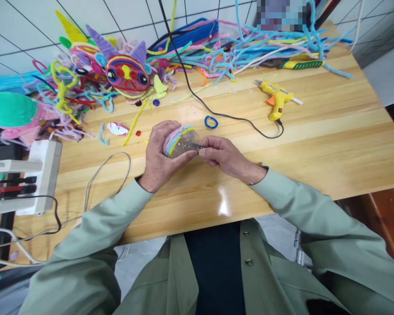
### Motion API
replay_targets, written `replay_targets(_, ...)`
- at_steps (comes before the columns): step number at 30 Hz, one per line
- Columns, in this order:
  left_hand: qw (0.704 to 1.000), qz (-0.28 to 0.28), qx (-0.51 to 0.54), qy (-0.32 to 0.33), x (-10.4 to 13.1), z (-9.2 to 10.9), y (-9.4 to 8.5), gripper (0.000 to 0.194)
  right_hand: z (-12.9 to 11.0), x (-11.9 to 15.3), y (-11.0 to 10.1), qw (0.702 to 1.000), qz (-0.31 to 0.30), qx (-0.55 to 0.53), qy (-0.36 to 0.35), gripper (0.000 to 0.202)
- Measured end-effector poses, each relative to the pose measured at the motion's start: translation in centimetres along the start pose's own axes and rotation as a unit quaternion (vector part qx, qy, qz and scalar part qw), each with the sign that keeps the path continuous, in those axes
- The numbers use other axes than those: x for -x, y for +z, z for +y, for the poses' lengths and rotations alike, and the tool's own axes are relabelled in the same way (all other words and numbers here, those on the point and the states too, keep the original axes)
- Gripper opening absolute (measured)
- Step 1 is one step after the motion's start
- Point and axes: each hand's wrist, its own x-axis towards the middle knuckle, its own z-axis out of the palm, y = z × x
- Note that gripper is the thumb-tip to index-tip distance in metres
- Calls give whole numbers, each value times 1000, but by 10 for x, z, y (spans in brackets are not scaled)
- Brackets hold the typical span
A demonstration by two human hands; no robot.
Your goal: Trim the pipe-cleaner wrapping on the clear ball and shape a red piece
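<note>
Dome [183, 141] sits in left hand [160, 153], tool [193, 145] in right hand [223, 152]

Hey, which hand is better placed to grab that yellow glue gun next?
Probably your right hand: it is nearer the yellow glue gun, though it would likely have to put down the thin dark piece. Your left hand is farther off, wrapped around the striped rounded piece.

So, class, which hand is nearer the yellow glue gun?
Right. The right hand is below and left of the glue gun in the picture; the left hand is farther left.
</note>
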Motion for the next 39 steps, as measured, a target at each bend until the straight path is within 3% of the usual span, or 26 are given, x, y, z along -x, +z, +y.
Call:
replay_targets(20,998,48,36,24,0,5,8,59,4,3,15,998,49,-38,-2,37)
replay_targets(31,1000,22,9,15,5,-6,6,91,0,5,8,999,24,-34,17,32)
replay_targets(35,1000,19,20,7,4,-5,5,93,-2,6,7,999,31,-26,29,33)
replay_targets(39,1000,16,21,-1,2,-2,4,77,-2,7,10,998,42,-40,35,32)
